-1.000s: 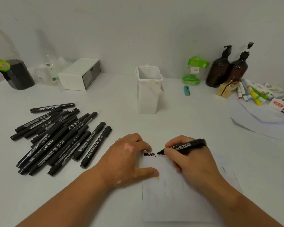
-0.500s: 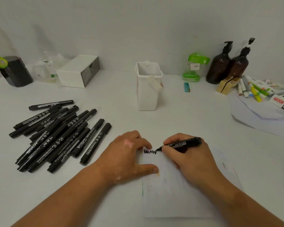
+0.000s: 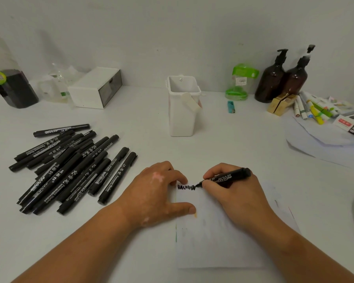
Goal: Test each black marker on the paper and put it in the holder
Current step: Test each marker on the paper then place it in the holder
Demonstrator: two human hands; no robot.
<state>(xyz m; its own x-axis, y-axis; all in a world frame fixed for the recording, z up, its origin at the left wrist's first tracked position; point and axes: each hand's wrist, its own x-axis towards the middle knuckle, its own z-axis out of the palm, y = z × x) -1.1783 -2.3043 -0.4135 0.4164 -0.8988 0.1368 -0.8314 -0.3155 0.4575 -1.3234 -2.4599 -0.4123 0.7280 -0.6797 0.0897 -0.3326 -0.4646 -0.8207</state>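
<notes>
My right hand (image 3: 236, 197) grips an uncapped black marker (image 3: 228, 177), its tip on the top edge of a white paper sheet (image 3: 215, 237). A black zigzag scribble (image 3: 186, 187) runs left from the tip. My left hand (image 3: 157, 193) lies flat, fingers on the paper's left edge, thumb stretched across it. Whether it hides a cap I cannot tell. A pile of several capped black markers (image 3: 70, 170) lies on the table to the left. The white square holder (image 3: 183, 107) stands behind the hands, open and with nothing showing above its rim.
At the back stand a white drawer box (image 3: 96, 87), a dark container (image 3: 16, 88), a green-lidded jar (image 3: 239, 82) and two brown pump bottles (image 3: 282, 78). A blue lighter (image 3: 231, 106) lies by the jar. Coloured pens (image 3: 315, 111) and loose paper (image 3: 323, 144) fill the right.
The marker tip has kept moving over the paper and the scribble has grown darker and a little longer to the right. My left hand has stayed on the paper.
</notes>
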